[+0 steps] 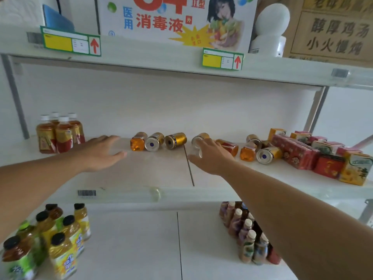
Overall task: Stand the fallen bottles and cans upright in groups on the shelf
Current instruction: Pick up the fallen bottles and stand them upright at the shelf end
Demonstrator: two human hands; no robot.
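Right hand (pixel 210 156) grips a fallen gold can (pixel 198 139) on the middle shelf (pixel 141 174); left hand (pixel 103 151) hovers flat, holding nothing (carton (pixel 175 19) above reads 消毒液).

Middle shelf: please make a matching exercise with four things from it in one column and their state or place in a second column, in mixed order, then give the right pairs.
Things:
1. tea bottles with white caps
2. gold can
3. left hand
4. red and yellow cartons

States or places:
A. open, flat above the shelf board, holding nothing
B. lying on its side, near the middle
C. standing upright in a group at the left end
D. piled at the right end

Pairs: 1-C, 2-B, 3-A, 4-D
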